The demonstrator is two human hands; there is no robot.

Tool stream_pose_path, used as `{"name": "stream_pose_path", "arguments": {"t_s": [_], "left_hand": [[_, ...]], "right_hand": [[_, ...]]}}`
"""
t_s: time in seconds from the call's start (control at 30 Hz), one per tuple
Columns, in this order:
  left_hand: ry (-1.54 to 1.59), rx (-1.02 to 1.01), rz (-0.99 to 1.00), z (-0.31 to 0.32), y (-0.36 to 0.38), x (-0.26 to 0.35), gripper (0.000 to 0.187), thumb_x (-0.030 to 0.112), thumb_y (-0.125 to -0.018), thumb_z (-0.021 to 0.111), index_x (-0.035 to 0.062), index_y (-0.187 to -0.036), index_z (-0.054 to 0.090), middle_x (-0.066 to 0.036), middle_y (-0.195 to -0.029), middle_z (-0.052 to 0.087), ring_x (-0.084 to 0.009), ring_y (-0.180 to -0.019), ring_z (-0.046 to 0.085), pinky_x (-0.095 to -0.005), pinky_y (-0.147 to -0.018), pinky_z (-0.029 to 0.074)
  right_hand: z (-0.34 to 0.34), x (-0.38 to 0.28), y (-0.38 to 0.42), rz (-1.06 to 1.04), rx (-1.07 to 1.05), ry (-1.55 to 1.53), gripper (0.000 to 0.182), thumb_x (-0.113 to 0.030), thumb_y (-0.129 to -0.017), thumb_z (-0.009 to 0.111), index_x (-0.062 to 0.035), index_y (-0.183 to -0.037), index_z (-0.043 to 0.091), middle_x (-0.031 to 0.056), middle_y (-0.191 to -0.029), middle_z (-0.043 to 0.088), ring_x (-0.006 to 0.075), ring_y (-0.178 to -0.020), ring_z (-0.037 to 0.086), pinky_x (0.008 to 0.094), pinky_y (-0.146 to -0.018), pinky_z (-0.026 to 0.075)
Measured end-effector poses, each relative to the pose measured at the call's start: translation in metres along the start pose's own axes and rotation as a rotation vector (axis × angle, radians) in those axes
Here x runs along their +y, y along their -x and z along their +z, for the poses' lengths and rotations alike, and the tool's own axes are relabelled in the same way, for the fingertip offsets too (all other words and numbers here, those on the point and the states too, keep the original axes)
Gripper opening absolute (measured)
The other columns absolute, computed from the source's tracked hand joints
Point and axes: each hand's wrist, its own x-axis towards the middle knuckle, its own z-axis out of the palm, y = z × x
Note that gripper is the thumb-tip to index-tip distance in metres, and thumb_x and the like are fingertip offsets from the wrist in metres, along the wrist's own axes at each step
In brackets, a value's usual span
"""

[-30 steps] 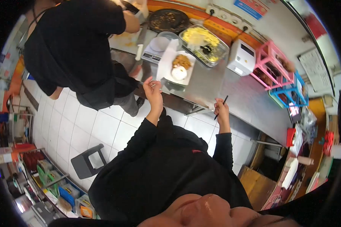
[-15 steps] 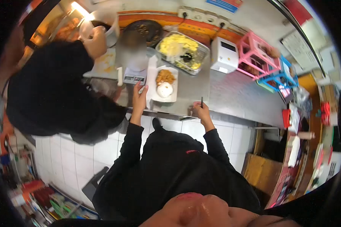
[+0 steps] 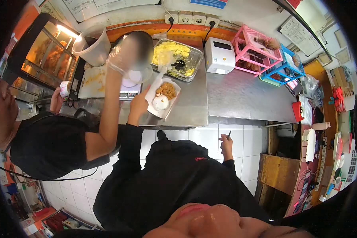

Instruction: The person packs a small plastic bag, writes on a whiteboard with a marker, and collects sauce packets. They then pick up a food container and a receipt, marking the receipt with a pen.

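My left hand (image 3: 138, 106) is at the left edge of a white paper food box (image 3: 171, 109), its fingers against the side. In the box lie a white rounded mound (image 3: 160, 102) and golden-brown food (image 3: 169, 90). My right hand (image 3: 227, 146) is over the floor beyond the counter edge, closed on a dark pen-like stick (image 3: 229, 134). A kitchen scale (image 3: 129, 92) stands just left of the box. Behind the box is a metal tray (image 3: 197, 59) of yellow food with a dark-headed utensil in it.
A co-worker (image 3: 51, 142) at the left reaches over the scale and holds a small white tub (image 3: 65, 89). Beyond are a clear bucket (image 3: 95, 49), a cutting board (image 3: 92, 82), a white printer-like machine (image 3: 219, 55), a pink rack (image 3: 256, 51) and a blue rack (image 3: 283, 65).
The box is now tilted, with my left hand at its side. My right hand has moved away from the counter with the stick. The co-worker's arm now stretches over the scale area.
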Motion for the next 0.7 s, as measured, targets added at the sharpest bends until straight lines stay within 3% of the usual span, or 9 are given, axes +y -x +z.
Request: {"name": "stream_pose_path", "arguments": {"t_s": [0.03,0.07,0.17,0.3,0.4,0.53,0.6,0.67,0.7], "left_hand": [[0.084,0.0,-0.083,0.0,0.0,-0.006,0.058,0.008,-0.079,0.049,0.0205,-0.136,0.041,-0.023,-0.099,0.062,-0.0372,-0.088,0.06,-0.0433,-0.077,0.047],[0.087,0.004,-0.093,0.006,0.004,-0.011,0.058,0.008,-0.079,0.049,0.0205,-0.136,0.041,-0.023,-0.099,0.062,-0.0372,-0.088,0.06,-0.0433,-0.077,0.047],[0.174,0.582,0.207,0.052,0.007,-0.056,0.032,0.024,-0.087,0.054,-0.0029,-0.105,0.057,-0.02,-0.094,0.062,-0.0342,-0.082,0.06,-0.04,-0.072,0.046],[0.421,0.695,-0.061,0.135,0.086,-0.137,0.032,0.024,-0.088,0.054,0.0004,-0.109,0.055,-0.017,-0.096,0.061,-0.0311,-0.081,0.06,-0.038,-0.07,0.047],[0.675,0.797,-0.329,0.173,0.036,-0.173,0.032,0.024,-0.088,0.055,0.0037,-0.113,0.054,-0.014,-0.097,0.06,-0.0279,-0.08,0.06,-0.0361,-0.068,0.047],[1.21,0.783,-0.405,0.137,0.085,-0.081,0.04,0.022,-0.087,0.056,0.0094,-0.124,0.044,-0.011,-0.104,0.058,-0.0229,-0.082,0.06,-0.0328,-0.065,0.048],[1.281,0.328,-0.538,0.147,0.092,-0.072,0.05,0.02,-0.087,0.056,0.0139,-0.132,0.034,-0.01,-0.11,0.056,-0.0238,-0.086,0.061,-0.0357,-0.067,0.05],[1.529,0.191,-0.416,0.144,0.101,-0.055,0.047,0.013,-0.088,0.054,0.012,-0.131,0.034,-0.012,-0.107,0.056,-0.021,-0.089,0.061,-0.0327,-0.063,0.052],[1.633,0.115,-0.285,0.167,0.095,-0.078,0.042,0.016,-0.091,0.049,0.012,-0.13,0.034,-0.01,-0.106,0.055,-0.0293,-0.098,0.061,-0.0389,-0.076,0.053]], "right_hand": [[0.004,-0.001,-0.002,-0.009,-0.023,-0.011,0.022,-0.018,-0.086,0.054,-0.0038,-0.102,0.059,0.0105,-0.078,0.063,0.0041,-0.039,0.034,0.021,-0.033,0.025],[0.008,-0.006,-0.004,-0.01,-0.031,-0.003,0.022,-0.018,-0.086,0.054,-0.0038,-0.102,0.059,0.0105,-0.078,0.063,0.0041,-0.039,0.034,0.021,-0.033,0.025],[0.029,-0.023,-0.017,-0.112,-0.094,0.015,0.021,-0.022,-0.084,0.061,-0.0057,-0.097,0.06,0.0069,-0.073,0.062,0.0031,-0.038,0.033,0.0205,-0.033,0.023],[0.062,-0.05,-0.033,-0.263,-0.144,0.015,0.019,-0.023,-0.084,0.061,-0.0066,-0.093,0.061,0.0062,-0.072,0.062,0.0029,-0.039,0.033,0.0205,-0.033,0.023],[0.087,-0.072,-0.031,-0.322,-0.222,0.057,0.017,-0.022,-0.084,0.061,-0.0075,-0.092,0.061,0.0053,-0.071,0.062,0.0031,-0.04,0.034,0.0212,-0.033,0.024],[0.115,-0.077,-0.026,-0.404,-0.299,0.04,0.015,-0.02,-0.085,0.06,-0.0068,-0.093,0.061,0.0061,-0.073,0.063,0.0059,-0.044,0.04,0.0228,-0.037,0.029],[0.119,-0.074,-0.027,-0.445,-0.319,-0.001,0.015,-0.018,-0.085,0.059,-0.0049,-0.093,0.06,0.0071,-0.075,0.064,0.0112,-0.051,0.053,0.025,-0.044,0.042],[0.121,-0.064,-0.034,-0.335,-0.321,0.073,0.015,-0.018,-0.085,0.058,-0.0045,-0.092,0.061,0.0066,-0.074,0.063,0.0144,-0.061,0.06,0.0287,-0.055,0.05],[0.115,-0.065,-0.03,-0.347,-0.326,0.116,0.017,-0.019,-0.085,0.057,-0.0043,-0.092,0.061,0.0066,-0.074,0.063,0.0137,-0.062,0.06,0.0289,-0.057,0.051]]}}
